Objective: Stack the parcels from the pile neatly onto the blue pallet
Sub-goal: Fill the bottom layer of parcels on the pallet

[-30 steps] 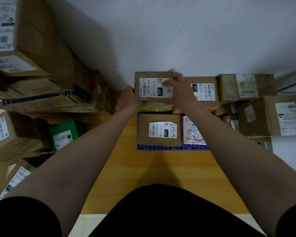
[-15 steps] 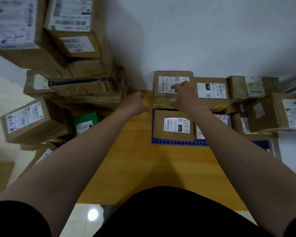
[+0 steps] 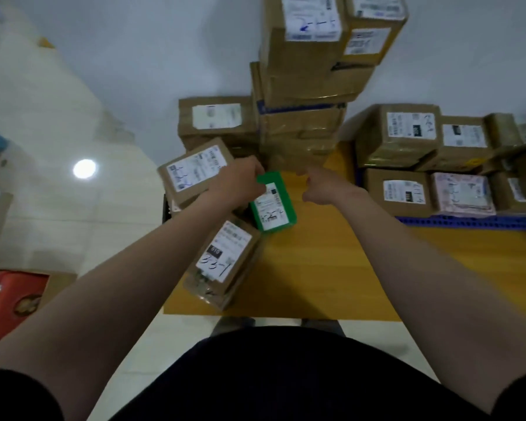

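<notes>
In the head view, the left hand (image 3: pixel 240 181) curls its fingers over the upper left corner of the slim green cardboard parcel with a white label (image 3: pixel 273 205). It lies in the pile left of centre, well apart from the blue plastic pallet (image 3: pixel 468 222) at the right edge. The right hand (image 3: pixel 322 187) hovers just beside the parcel's upper right, fingers loosely curled and holding nothing. A one-handed corner grip may let the green parcel swing and slip. It is wedged among other parcels, so pulling it could nudge the brown cardboard box marked 33-1 (image 3: pixel 225 260), which sits at the near edge of the yellow wooden table (image 3: pixel 331 268). It could also unsettle the tall leaning stack of brown boxes (image 3: pixel 301 86) at upper centre. There is one green parcel and two hands. Six parcels show on the pallet, five brown and one pink (image 3: pixel 462 194), though the frame may crop more. The pile holds at least seven brown boxes, an uncertain count.
</notes>
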